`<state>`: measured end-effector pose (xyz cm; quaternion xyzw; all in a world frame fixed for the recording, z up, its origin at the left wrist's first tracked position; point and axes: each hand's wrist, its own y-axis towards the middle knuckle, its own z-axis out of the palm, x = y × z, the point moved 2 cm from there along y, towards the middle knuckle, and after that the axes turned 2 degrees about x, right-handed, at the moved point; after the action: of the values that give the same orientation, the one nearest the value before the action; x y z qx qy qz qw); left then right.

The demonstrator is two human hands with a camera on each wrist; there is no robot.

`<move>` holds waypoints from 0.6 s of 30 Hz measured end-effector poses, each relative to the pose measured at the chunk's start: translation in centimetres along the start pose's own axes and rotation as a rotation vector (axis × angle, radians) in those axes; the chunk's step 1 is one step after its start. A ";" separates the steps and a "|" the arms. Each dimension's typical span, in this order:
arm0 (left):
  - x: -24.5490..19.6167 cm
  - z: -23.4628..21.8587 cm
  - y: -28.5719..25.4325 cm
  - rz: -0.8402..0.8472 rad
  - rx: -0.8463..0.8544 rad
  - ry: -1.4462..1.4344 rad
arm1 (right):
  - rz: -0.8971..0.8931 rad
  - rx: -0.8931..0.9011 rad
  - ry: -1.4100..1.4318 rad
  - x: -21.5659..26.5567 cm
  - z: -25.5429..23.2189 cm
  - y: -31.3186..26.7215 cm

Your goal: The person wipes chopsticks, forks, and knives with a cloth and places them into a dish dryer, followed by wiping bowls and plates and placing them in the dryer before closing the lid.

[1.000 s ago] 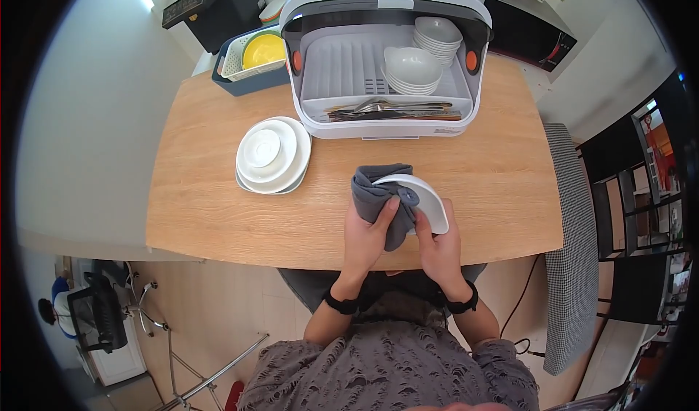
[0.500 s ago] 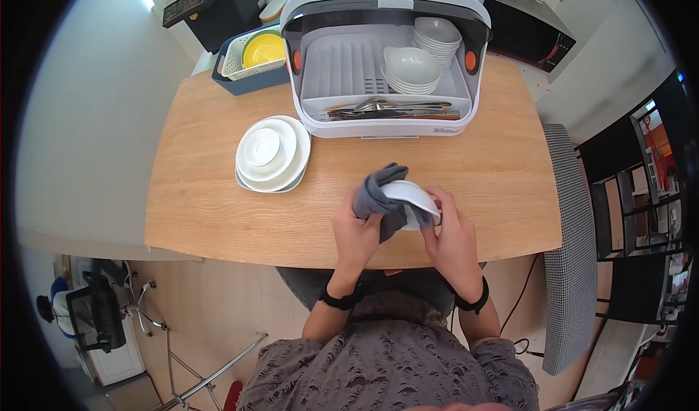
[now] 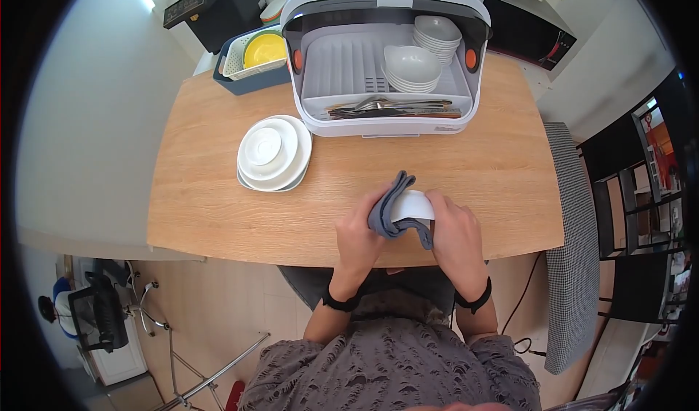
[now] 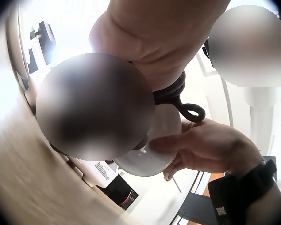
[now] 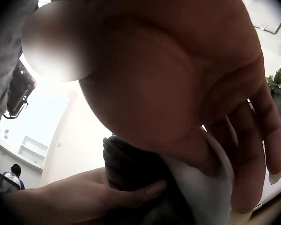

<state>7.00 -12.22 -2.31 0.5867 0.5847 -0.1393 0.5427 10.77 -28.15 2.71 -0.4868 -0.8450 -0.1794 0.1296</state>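
Note:
A small white bowl [image 3: 413,206] is held on its side above the front of the table, with a grey cloth [image 3: 388,211] wrapped over its left part. My left hand [image 3: 357,231] grips the cloth against the bowl. From the other side my right hand [image 3: 458,238] pinches the bowl's rim; in the right wrist view the thumb lies inside the white bowl [image 5: 196,187] and the fingers outside. The left wrist view shows the glossy bowl [image 4: 152,161] between both hands, part of it behind a blurred patch.
Beyond the hands stands an open white dish cabinet [image 3: 313,123] with stacked bowls [image 3: 413,69] and cutlery [image 3: 393,109]. A stack of white plates [image 3: 291,174] sits to the left on the wooden table [image 3: 211,222]. Behind it is a blue basket [image 3: 251,85] holding a yellow bowl [image 3: 264,50].
The bowl has been turned, so its outer side now faces the camera. My right hand has shifted its hold up along the rim, and the cloth has moved slightly right with the left hand.

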 end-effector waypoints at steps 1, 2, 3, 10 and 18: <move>0.1 0.1 -0.1 0.031 0.014 0.028 | 0.005 0.007 -0.008 0.1 -0.1 0.0; 0.2 0.1 -0.1 0.061 0.028 0.058 | 0.007 0.016 -0.026 0.0 -0.1 0.0; 0.1 0.1 -0.1 0.080 0.029 0.072 | 0.009 0.024 -0.043 -0.1 0.0 0.0; -0.4 -0.3 0.0 0.100 -0.002 0.050 | -0.014 -0.065 -0.054 -0.1 0.1 0.2; -0.5 -0.8 1.1 -0.267 -0.072 -0.556 | 0.070 -0.137 0.474 -0.9 2.7 0.2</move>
<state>7.39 -11.55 -1.10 0.4246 0.4903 -0.3436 0.6791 11.28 -27.60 -0.07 -0.4678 -0.7594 -0.3408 0.2972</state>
